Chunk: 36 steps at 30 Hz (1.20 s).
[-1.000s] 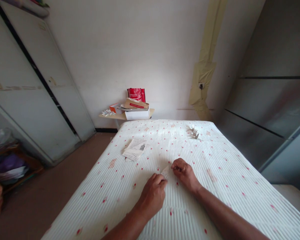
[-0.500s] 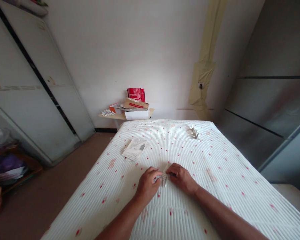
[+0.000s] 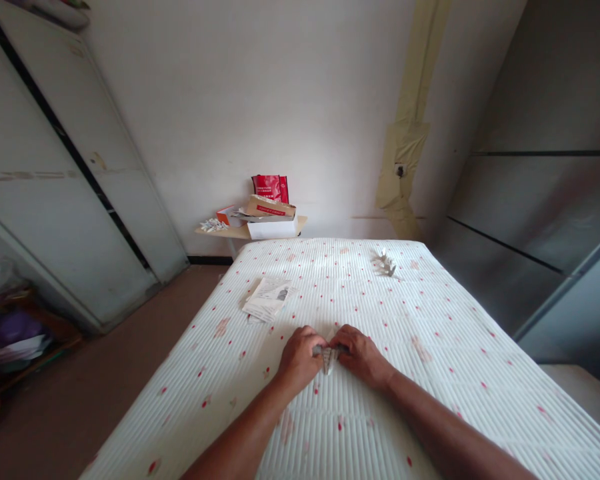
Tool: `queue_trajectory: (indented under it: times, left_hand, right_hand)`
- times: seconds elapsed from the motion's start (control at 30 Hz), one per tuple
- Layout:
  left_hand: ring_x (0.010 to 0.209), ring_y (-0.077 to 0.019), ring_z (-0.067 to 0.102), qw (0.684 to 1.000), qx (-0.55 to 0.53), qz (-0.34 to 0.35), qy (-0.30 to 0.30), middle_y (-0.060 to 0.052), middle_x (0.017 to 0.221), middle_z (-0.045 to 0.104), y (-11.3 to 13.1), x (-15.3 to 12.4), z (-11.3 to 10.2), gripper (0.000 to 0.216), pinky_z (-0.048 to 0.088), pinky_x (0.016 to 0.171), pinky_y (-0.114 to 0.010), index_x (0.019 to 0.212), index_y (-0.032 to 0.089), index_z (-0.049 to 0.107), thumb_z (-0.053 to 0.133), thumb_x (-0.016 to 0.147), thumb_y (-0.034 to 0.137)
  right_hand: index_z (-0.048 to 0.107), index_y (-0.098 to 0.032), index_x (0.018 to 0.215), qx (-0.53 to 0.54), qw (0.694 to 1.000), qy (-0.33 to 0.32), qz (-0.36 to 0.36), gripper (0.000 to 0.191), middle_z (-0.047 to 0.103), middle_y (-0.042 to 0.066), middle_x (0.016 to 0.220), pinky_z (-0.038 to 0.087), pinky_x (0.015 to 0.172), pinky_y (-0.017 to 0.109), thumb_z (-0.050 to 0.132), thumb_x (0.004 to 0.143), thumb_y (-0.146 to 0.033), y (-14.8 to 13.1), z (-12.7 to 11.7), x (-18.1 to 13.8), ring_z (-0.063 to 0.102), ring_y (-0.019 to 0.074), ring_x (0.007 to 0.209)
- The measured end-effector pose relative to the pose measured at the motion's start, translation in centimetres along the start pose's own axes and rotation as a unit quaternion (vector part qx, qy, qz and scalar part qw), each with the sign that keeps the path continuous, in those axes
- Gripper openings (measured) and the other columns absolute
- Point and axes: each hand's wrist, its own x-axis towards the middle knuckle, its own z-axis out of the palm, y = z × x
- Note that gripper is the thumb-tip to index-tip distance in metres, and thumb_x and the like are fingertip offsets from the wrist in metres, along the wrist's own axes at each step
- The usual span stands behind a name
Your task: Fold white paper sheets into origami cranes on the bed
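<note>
Head view: your left hand [image 3: 301, 355] and right hand [image 3: 361, 352] work close together above a quilted bed cover [image 3: 340, 433], white with red dots.
Left-hand grip: thumb and fingers pinched on the left side of the folded paper [image 3: 327, 361].
Right-hand grip: fingers curled and clamped on the paper's right side.
Paper position: between your fingertips, its narrow printed point towards you.
Change over one second: your left hand, formerly lower and farther from the right, has moved up beside it; the paper, formerly a pale slanting piece, now shows a pointed fold.
Paper stack [image 3: 267, 299]: flat beyond your left hand, unmoved.
Small folded pieces [image 3: 384, 264]: clustered near the cover's far right corner, likewise unmoved.
Side table [image 3: 236, 233]: beyond the bed, bearing a red bag [image 3: 270, 189] and a white box [image 3: 273, 231].
</note>
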Motion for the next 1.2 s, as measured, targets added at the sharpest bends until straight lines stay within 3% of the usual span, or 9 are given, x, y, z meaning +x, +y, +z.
queue_trajectory:
  times: [0.2, 0.57, 0.67, 0.8, 1.0, 1.2]
  left_hand:
    - [0.081, -0.0140, 0.051, 1.000, -0.007, 0.015, -0.013, 0.001, 0.077, 0.056, -0.3, 0.3, -0.1, 0.023, 0.039, 0.073, -0.024, 0.070, 0.019, 0.063, 0.050, 0.060, 0.003]
    - [0.088, -0.0156, 0.052, 0.992, -0.055, 0.115, -0.023, -0.003, 0.089, 0.059, -1.2, -1.0, -1.4, 0.020, 0.041, 0.080, -0.027, 0.072, 0.019, 0.065, 0.053, 0.062, 0.007]
    - [0.089, -0.0168, 0.053, 0.993, -0.042, 0.113, -0.017, -0.004, 0.092, 0.059, -1.2, -1.4, -1.4, 0.010, 0.042, 0.080, -0.029, 0.072, 0.019, 0.065, 0.060, 0.064, 0.015]
    - [0.089, -0.0176, 0.052, 0.992, 0.002, 0.123, -0.008, -0.003, 0.091, 0.059, -0.8, -1.8, -1.2, 0.009, 0.042, 0.080, -0.031, 0.071, 0.019, 0.063, 0.060, 0.065, 0.013]
    - [0.094, -0.0196, 0.048, 0.982, 0.054, 0.182, -0.006, -0.005, 0.100, 0.057, 0.5, -2.4, -1.6, 0.016, 0.040, 0.085, -0.036, 0.082, 0.019, 0.062, 0.053, 0.071, 0.011]
    - [0.094, -0.0203, 0.048, 0.982, 0.029, 0.189, -0.015, -0.005, 0.098, 0.059, 0.5, -2.3, -1.6, 0.032, 0.040, 0.086, -0.038, 0.096, 0.021, 0.061, 0.052, 0.068, 0.009]
  right_hand:
    - [0.059, -0.016, 0.066, -0.006, 1.000, -0.007, 0.017, 0.024, 0.053, 0.001, 0.076, 0.039, 0.065, 0.021, 0.045, 0.060, 0.003, 0.2, 0.0, 0.4, 0.051, 0.0123, 0.074]
    - [0.060, -0.017, 0.067, 0.035, 0.995, -0.047, -0.086, 0.025, 0.055, 0.003, 0.088, 0.042, 0.074, 0.024, 0.047, 0.063, 0.004, 0.4, -1.4, -0.9, 0.052, 0.0132, 0.082]
    - [0.058, -0.016, 0.064, 0.014, 0.995, -0.043, -0.083, 0.015, 0.056, 0.003, 0.086, 0.042, 0.073, 0.024, 0.052, 0.071, -0.004, 0.0, -1.5, -1.0, 0.052, 0.0132, 0.079]
    - [0.056, -0.016, 0.063, -0.062, 0.994, -0.033, -0.087, 0.013, 0.055, 0.004, 0.082, 0.041, 0.071, 0.025, 0.054, 0.072, -0.006, -0.4, -0.9, -0.9, 0.051, 0.0141, 0.078]
    - [0.060, -0.019, 0.080, -0.161, 0.984, -0.018, -0.077, 0.019, 0.055, 0.004, 0.088, 0.037, 0.076, 0.030, 0.050, 0.073, -0.005, -0.9, -0.1, -1.8, 0.049, 0.0171, 0.085]
    - [0.060, -0.020, 0.094, -0.150, 0.985, -0.031, -0.084, 0.027, 0.053, 0.007, 0.103, 0.037, 0.079, 0.032, 0.054, 0.070, -0.011, -1.1, -0.9, -2.3, 0.047, 0.0203, 0.094]
